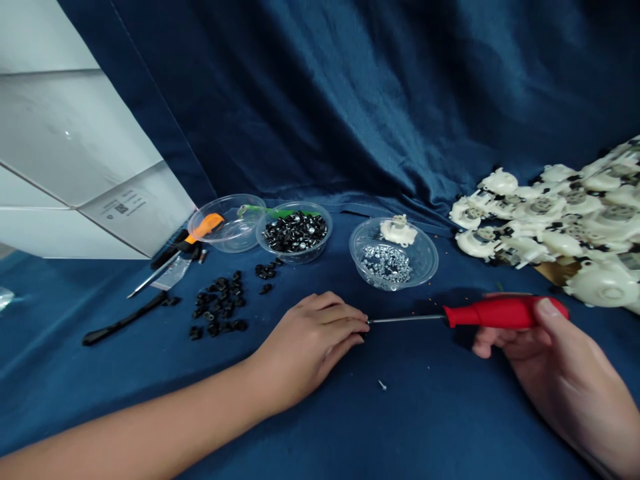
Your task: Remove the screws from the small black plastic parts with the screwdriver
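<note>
My right hand (555,360) is closed on the red handle of a screwdriver (500,312), thumb on top near the handle's end. Its thin metal shaft points left and its tip meets the fingertips of my left hand (310,343). The left fingers are pressed together around something small; a dark bit shows at the fingertips, but the rest is hidden. A loose screw (383,385) lies on the blue cloth just in front. Beyond the hands stands a clear bowl (425,267) with many small silver screws (387,263) and a white plastic part (399,231).
Left of it, another clear bowl (295,257) holds small black parts; a clear lid or dish (240,240) stands beside it. Black pieces (220,300), an orange-handled tool (205,228) and a black strip (123,321) lie left. White plastic assemblies (550,220) pile up right; white boxes (75,147) stand left.
</note>
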A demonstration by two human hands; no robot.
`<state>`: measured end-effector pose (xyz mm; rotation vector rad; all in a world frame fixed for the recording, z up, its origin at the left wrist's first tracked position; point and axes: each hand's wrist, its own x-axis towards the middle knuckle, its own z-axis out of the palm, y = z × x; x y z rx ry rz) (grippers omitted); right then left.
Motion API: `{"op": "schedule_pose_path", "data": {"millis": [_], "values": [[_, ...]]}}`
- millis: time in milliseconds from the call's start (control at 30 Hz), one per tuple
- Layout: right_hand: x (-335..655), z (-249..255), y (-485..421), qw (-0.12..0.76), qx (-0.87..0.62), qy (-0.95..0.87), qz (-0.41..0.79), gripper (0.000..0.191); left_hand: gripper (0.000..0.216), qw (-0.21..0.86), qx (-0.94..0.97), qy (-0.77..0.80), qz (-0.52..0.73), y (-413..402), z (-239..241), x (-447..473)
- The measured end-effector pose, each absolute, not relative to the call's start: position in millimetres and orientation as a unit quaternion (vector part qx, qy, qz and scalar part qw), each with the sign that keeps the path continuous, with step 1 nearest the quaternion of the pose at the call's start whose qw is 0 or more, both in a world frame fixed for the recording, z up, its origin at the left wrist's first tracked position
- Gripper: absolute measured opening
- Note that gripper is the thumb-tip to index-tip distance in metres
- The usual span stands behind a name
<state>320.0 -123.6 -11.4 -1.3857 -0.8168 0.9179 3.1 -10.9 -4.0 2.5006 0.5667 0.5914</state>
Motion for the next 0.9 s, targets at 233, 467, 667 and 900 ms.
{"op": "schedule_pose_path", "data": {"millis": [233,467,667,900], "values": [[314,-7,-121,0.619,-0.586,-0.344,0.394,0.05,0.018,0.311,0.899,0.214,0.222,-8,-1,3],[315,-11,-121,0.649,-0.565,-0.28,0.425,0.047,0.019,0.511,0.724,0.347,0.307,-4,5,0],[312,-8,-125,0.658,-0.534,-0.288,0.446,0.047,0.019,0.56,0.691,0.362,0.28,-1,4,0],[310,-8,-126,0.65,-0.531,-0.305,0.45,0.045,0.02,0.555,0.693,0.362,0.284,-1,4,0]]}}
